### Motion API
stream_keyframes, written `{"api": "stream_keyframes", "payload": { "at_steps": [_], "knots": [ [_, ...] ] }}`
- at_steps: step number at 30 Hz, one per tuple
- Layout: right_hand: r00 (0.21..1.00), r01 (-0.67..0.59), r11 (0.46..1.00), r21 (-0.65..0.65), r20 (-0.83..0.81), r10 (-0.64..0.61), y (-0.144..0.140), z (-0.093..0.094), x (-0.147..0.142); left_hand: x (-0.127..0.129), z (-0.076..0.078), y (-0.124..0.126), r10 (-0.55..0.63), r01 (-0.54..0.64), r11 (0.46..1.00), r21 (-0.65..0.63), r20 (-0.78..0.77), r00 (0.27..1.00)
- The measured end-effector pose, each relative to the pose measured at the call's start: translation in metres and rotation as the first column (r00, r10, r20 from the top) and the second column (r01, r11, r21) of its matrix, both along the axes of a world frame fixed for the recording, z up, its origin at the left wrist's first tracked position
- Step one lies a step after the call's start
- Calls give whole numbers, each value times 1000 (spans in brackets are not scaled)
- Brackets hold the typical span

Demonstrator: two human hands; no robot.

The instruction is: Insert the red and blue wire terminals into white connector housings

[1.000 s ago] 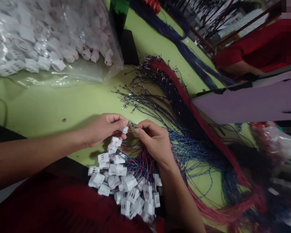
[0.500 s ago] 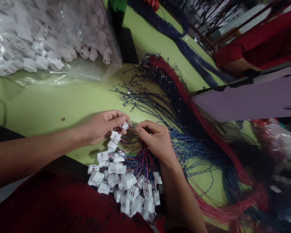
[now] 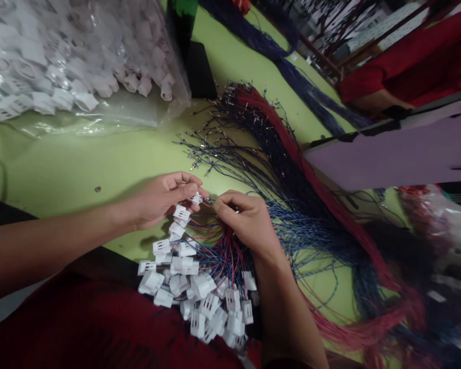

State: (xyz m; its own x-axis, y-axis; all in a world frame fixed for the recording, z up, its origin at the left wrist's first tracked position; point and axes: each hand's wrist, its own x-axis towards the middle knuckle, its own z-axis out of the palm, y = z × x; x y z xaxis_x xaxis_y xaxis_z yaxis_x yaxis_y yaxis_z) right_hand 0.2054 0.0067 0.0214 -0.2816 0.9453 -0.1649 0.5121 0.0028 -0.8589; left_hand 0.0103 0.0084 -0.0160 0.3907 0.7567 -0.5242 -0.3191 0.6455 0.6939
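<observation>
Between the thumb and fingers of my left hand [image 3: 169, 197] is a small white connector housing [image 3: 195, 198]. My right hand [image 3: 246, 215], just to its right, pinches a thin wire [image 3: 210, 201] whose end is at the housing. Whether the wire tip is inside the housing is too small to tell. Below both hands hangs a cluster of white connector housings [image 3: 202, 284] on red and blue wires [image 3: 230, 251], close against my body.
A clear plastic bag of white housings [image 3: 111, 113] lies at the upper left. Bundles of blue wires [image 3: 311, 215] and red wires [image 3: 288, 128] with metal tips stretch across the green table [image 3: 61, 159]. A person's red sleeve [image 3: 411, 61] shows at the upper right.
Almost nothing differs. The view has shifted very slightly, and both hands keep the same grip on the housing and the wire.
</observation>
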Motion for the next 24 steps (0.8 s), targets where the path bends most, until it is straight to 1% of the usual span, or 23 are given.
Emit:
{"api": "stream_keyframes", "payload": {
  "at_steps": [6,9,11,13,15,19,21,24],
  "knots": [
    [1000,-10,999,-40,-4,10,1,3,1,0,0,0,12,-11,1000,-23,33,999],
    [1000,-27,999,-38,7,27,1,3,1,1,0,0,15,-14,1000,-13,36,999],
    [1000,-15,1000,-19,19,15,1,2,1,1,0,0,26,-25,1000,-17,47,999],
    [999,17,999,31,38,-18,0,0,-1,2,0,-1,40,-39,999,-24,56,998],
    [996,48,992,114,68,-56,-1,-1,-2,2,1,-1,48,-47,999,-22,53,997],
    [991,45,962,269,107,-76,-4,-2,-5,3,1,-2,66,-67,998,7,27,997],
    [992,39,953,302,104,-74,-5,-2,-6,4,1,-2,76,-77,997,18,23,997],
    [994,19,950,311,99,-52,-6,-4,-7,5,0,-2,91,-91,996,19,24,996]
  ]
}}
